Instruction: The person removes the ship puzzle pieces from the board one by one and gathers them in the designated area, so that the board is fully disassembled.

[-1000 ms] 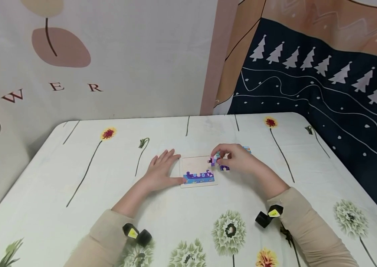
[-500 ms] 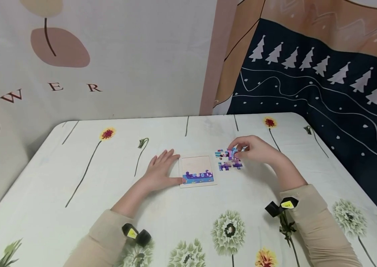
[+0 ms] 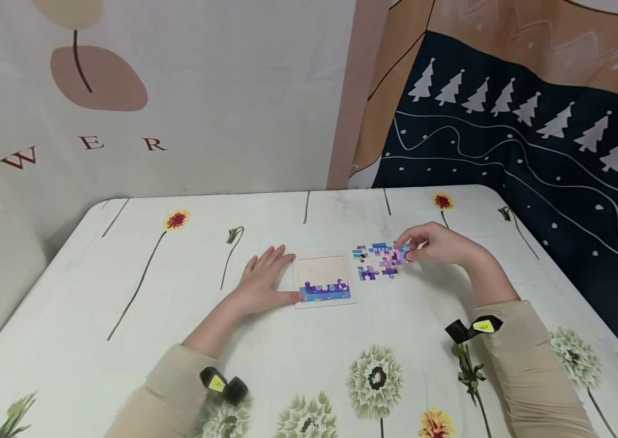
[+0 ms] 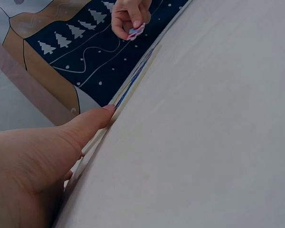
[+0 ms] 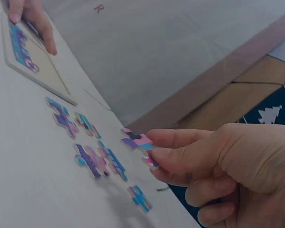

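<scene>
A square wooden puzzle tray (image 3: 322, 267) lies flat on the table, its lower part filled with joined purple and blue puzzle pieces (image 3: 324, 292). My left hand (image 3: 263, 285) rests along its left side with fingers spread straight, thumb (image 4: 104, 111) on the tray's near left corner. Between thumb and fingertips, my right hand (image 3: 440, 244) pinches a pink and purple puzzle piece (image 5: 136, 141), raised off the table in the right wrist view. Several loose puzzle pieces (image 3: 368, 272) lie under and left of the right hand, to the right of the tray.
The table wears a white cloth (image 3: 298, 359) printed with flowers. A pale curtain (image 3: 243, 97) hangs behind its far edge, and a dark cloth with white trees (image 3: 511, 140) covers the right side.
My right hand has moved right, from beside the tray to beyond the loose pieces, uncovering them, and now holds a piece up there. The left hand has stayed put on the tray.
</scene>
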Motion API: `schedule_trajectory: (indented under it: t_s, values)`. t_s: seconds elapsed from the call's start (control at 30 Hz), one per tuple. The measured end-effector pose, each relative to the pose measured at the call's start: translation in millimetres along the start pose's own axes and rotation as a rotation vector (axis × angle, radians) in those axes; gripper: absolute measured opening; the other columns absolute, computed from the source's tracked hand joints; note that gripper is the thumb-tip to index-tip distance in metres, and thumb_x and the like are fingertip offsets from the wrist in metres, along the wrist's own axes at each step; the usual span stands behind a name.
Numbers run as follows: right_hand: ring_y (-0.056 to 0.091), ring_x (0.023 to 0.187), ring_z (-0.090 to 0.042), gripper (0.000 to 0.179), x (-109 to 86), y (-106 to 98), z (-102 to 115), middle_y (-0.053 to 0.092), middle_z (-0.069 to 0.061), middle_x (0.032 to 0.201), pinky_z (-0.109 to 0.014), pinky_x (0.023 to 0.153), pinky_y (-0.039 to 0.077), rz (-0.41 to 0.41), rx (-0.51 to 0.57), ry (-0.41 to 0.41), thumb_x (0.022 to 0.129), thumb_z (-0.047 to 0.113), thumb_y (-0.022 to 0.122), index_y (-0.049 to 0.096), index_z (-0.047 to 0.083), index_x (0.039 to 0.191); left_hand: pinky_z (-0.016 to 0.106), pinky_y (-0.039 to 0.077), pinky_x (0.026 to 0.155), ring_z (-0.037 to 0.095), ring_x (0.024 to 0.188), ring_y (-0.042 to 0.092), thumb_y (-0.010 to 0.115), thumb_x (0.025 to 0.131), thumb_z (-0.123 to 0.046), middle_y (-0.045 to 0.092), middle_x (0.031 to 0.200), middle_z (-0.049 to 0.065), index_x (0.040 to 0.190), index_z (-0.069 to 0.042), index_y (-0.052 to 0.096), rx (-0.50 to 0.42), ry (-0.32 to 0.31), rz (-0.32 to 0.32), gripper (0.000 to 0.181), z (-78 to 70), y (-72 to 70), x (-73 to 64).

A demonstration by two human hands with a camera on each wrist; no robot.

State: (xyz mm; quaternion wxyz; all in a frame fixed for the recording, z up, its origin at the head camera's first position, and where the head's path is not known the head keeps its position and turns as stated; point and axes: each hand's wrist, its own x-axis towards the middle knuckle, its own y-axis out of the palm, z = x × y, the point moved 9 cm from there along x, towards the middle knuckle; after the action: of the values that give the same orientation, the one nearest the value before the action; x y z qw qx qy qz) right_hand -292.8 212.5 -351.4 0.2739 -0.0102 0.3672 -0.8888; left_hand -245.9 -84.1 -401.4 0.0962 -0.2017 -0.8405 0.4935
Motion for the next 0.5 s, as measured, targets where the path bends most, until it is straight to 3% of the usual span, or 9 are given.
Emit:
schedule_trajectory:
  t_s: [0.2,0.5]
  values:
    - [0.048,0.077,-0.023,0.023,-2.7,1.9,-16.3,0.057,-0.007,0.081,-0.033,0.068,0.04,0.062,0.043,0.048,0.086,0.001,0.068,0.069,-0.001,0.108,0.055,-0.002,0.111,0.031,0.145,0.003,0.068,0.081,-0.054,0.013,0.158,0.013,0.149,-0.011,0.033,0.003,0.001,0.001,0.088,-0.2,0.9,0.3]
    - [0.046,0.074,-0.021,0.024,-1.6,6.0,-31.3,0.055,-0.007,0.078,-0.032,0.066,0.038,0.071,0.061,0.055,0.084,0.0,0.068,0.068,-0.001,0.108,0.055,-0.001,0.111,0.031,0.145,0.003,0.069,0.081,-0.053,0.014,0.158,0.013,0.149,-0.011,0.034,0.003,-0.003,-0.002,0.088,-0.2,0.3,0.2]
